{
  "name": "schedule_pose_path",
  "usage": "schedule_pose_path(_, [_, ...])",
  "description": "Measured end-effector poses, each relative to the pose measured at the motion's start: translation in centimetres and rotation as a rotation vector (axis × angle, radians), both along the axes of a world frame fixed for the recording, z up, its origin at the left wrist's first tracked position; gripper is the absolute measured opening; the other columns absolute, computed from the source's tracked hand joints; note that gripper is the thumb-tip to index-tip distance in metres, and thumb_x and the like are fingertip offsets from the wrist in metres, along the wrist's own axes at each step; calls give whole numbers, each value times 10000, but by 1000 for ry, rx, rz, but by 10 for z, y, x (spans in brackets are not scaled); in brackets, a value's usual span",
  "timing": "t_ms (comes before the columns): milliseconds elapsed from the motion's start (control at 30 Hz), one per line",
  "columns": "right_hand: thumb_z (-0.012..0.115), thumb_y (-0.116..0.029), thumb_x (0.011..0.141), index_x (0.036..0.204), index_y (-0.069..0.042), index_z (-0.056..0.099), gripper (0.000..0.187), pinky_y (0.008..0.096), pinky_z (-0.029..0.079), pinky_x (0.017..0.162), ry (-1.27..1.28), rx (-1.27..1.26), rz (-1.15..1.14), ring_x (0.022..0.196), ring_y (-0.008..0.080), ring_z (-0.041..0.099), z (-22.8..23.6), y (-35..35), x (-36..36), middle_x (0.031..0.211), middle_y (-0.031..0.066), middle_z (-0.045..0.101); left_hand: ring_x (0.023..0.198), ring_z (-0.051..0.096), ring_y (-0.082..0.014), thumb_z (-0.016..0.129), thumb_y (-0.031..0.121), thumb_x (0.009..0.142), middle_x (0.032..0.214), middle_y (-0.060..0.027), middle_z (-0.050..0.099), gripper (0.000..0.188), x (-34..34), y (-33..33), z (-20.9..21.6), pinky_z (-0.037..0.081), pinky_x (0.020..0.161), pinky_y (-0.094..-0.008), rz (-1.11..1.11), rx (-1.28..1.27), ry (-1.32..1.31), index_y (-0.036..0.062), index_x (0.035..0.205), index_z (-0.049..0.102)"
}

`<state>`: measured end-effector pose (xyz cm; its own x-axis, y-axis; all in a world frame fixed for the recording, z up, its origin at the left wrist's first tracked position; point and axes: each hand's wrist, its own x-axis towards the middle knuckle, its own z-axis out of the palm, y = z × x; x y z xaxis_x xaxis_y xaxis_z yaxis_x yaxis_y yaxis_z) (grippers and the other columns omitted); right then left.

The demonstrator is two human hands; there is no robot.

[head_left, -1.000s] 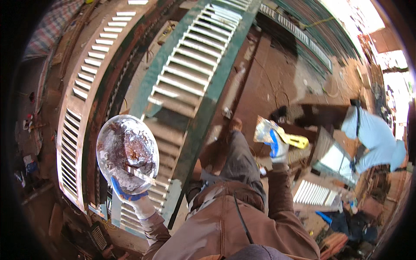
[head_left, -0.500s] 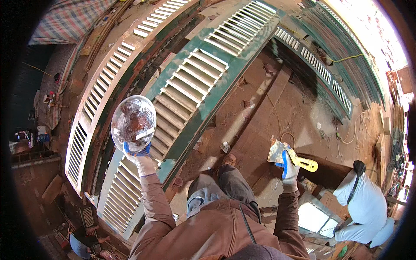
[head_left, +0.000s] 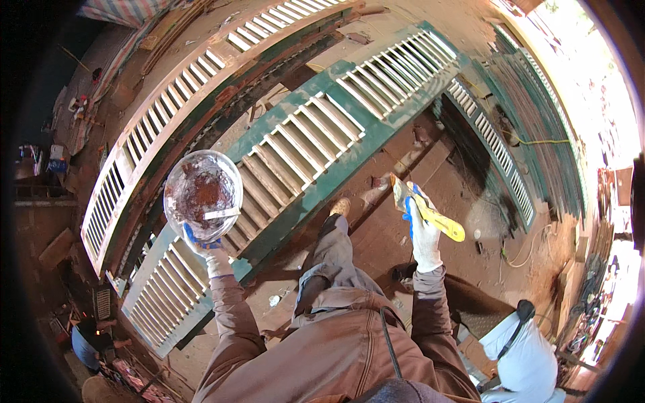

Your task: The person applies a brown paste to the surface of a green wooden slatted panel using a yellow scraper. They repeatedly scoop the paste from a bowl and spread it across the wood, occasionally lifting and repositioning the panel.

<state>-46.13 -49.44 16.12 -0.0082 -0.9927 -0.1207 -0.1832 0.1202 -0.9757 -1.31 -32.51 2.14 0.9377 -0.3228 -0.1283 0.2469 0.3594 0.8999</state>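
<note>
My left hand, in a white and blue work glove, grips the near rim of a round metal bowl. Reddish-brown paste coats the inside of the bowl, and a pale flat strip lies across its right side. Under the bowl runs a long green louvered shutter panel with pale slats. My right hand, gloved the same way, is closed round a putty knife with a yellow handle. Its broad smeared blade points away from me, to the right of the panel and apart from it.
A second louvered panel, brownish and pale, stands beyond on the left. Another dark green one leans at the right, near stacked green strips. One person in pale clothes bends at lower right; another in blue is at lower left.
My right hand has moved left and up with the putty knife, closer to the green panel. The bowl has shifted slightly left in view, and one foot has stepped forward.
</note>
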Motion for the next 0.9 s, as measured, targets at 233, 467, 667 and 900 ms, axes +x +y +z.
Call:
schedule_pose_path(233, [623, -108, 955, 1254, -24, 626, 311, 196, 476, 716, 142, -187, 124, 869, 47, 597, -26, -102, 23, 1078, 2, 678, 1351, 407, -335, 490, 451, 948, 1480, -158, 404, 632, 3, 9, -21, 359, 1123, -524, 199, 131, -182, 31, 1418, 439])
schedule_pose_path(467, [613, -137, 968, 1272, -44, 616, 317, 188, 484, 687, 46, -50, 70, 883, 50, 605, -8, -194, 22, 1112, 1, 669, 1273, 494, -338, 651, 327, 875, 1410, -188, 478, 675, 8, 41, -48, 433, 1064, -529, 319, 318, -421, -11, 1414, 427])
schedule_pose_path(667, [602, -138, 972, 1267, 20, 592, 335, 239, 525, 686, -49, 10, -54, 926, 109, 638, -23, -238, -19, 1157, 68, 656, 1332, 427, -366, 522, 481, 906, 1476, -160, 406, 680, -8, 19, -18, 398, 1086, -576, 349, 355, -285, 70, 1438, 417])
schedule_pose_path(900, [596, -147, 973, 1251, 6, 606, 318, 266, 518, 625, 26, -12, 104, 838, 104, 614, -36, -291, -42, 1087, 56, 651, 1281, 483, -340, 536, 438, 916, 1399, -146, 487, 628, -37, -22, 5, 443, 1042, -541, 339, 208, -73, 77, 1419, 433])
